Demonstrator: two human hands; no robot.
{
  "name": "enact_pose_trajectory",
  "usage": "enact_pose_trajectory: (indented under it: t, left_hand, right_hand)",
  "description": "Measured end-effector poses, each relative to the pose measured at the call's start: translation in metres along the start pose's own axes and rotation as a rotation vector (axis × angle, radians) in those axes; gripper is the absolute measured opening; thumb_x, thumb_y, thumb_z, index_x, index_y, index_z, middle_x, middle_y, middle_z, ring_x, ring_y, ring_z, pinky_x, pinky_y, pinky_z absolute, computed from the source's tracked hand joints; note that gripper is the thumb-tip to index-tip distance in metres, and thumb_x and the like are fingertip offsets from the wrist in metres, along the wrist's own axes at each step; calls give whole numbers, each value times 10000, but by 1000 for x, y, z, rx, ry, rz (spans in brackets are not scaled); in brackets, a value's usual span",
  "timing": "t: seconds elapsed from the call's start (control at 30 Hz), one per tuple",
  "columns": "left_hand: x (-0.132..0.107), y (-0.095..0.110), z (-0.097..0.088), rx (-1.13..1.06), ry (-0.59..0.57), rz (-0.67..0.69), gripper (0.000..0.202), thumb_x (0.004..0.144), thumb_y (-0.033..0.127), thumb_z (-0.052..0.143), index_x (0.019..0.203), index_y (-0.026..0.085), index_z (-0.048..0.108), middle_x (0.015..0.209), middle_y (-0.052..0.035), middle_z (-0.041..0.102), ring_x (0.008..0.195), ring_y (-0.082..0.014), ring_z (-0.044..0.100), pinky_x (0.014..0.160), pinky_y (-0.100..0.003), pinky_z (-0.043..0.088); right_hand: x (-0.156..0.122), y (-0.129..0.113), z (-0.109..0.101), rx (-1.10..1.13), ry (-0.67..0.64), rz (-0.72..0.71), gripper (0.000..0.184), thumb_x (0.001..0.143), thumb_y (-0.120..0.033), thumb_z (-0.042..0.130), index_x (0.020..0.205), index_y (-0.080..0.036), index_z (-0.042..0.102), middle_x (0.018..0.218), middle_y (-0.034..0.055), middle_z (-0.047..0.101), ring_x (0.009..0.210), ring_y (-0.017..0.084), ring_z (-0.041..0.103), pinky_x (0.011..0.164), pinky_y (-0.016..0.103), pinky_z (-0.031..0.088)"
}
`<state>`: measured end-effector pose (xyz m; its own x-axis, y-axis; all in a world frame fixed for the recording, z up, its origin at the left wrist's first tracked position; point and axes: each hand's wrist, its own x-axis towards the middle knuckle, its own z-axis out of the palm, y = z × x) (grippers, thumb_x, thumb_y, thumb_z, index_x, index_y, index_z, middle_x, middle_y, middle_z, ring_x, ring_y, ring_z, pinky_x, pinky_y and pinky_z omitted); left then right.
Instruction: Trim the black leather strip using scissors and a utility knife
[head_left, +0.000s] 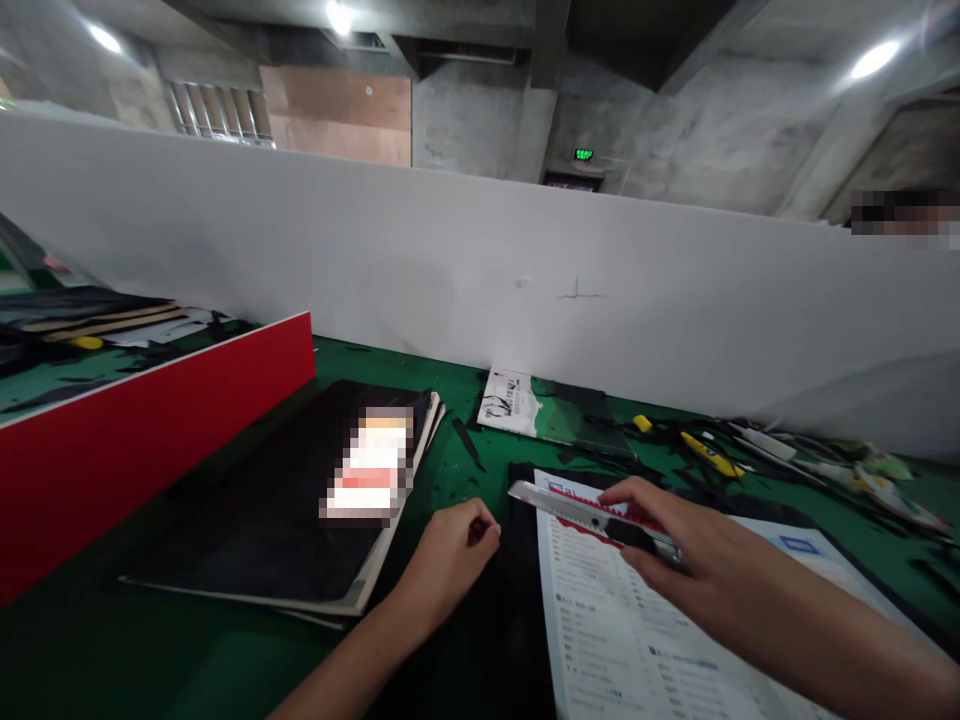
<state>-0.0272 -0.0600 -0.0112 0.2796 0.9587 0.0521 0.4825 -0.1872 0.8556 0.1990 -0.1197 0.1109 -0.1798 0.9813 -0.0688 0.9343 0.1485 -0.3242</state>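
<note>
My right hand [671, 530] is closed around a utility knife [574, 510], its blade extended and pointing left. The knife is over the top edge of a printed sheet [600, 610] with columns of text and red and blue marks. Beneath the sheet is a black sheet [519, 560] that shows along its left and far edges. Just left of it, my left hand [454, 540] is curled, thumb against the fingers; whatever it may hold is hidden. A stack of black-covered sheets [247, 500] lies further left, bearing a bright, blurred-out phone-like object [371, 465].
A red divider [187, 430] stands at left, and a white partition [420, 270] runs across the back. A green-and-white booklet [551, 410] lies by the partition. Yellow cutters [711, 455], tools and black scraps litter the green table [442, 465]. Part of another person shows at far right.
</note>
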Motion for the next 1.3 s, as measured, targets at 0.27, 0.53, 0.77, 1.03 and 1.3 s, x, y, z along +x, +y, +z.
enact_pose_trajectory:
  t: [0.27,0.53,0.77,1.03,1.3]
  left_hand:
    - [0,2,-1,-13,3,-18,133,768,270,493,675,198,553,575,30,540,532,-134,517,535,-228,358]
    - [-2,3,-2,-32,4,-19,120,756,255,491,674,193,553,629,21,573,611,-141,543,548,-226,355]
    - [-3,7,-3,-48,3,-3,124,754,240,482,659,187,543,618,31,547,608,-130,522,543,-223,335]
    - [-3,7,-3,-16,3,-2,96,736,198,486,651,187,529,608,31,540,590,-125,504,539,-224,321]
    - [-3,5,-2,6,-3,4,104,752,204,486,665,187,540,616,26,551,591,-127,513,537,-223,322]
  right_hand:
    - [-3,8,10,99,69,-4,268,873,-391,422,1045,-371,626,1087,-56,678,1030,209,609,890,342,444]
    - [3,-32,21,-74,54,-89,252,815,-240,456,892,-346,672,835,-51,706,756,204,645,660,318,436]
    - [7,-50,18,-184,14,-107,252,802,-169,451,810,-293,671,742,-17,689,706,198,624,589,297,343]
    - [10,-65,17,-311,27,-127,306,850,-214,370,626,-254,576,632,-9,651,584,182,572,516,318,173]
    - [11,-66,16,-338,21,-148,309,848,-218,364,628,-252,578,652,-6,661,601,186,586,520,321,174]
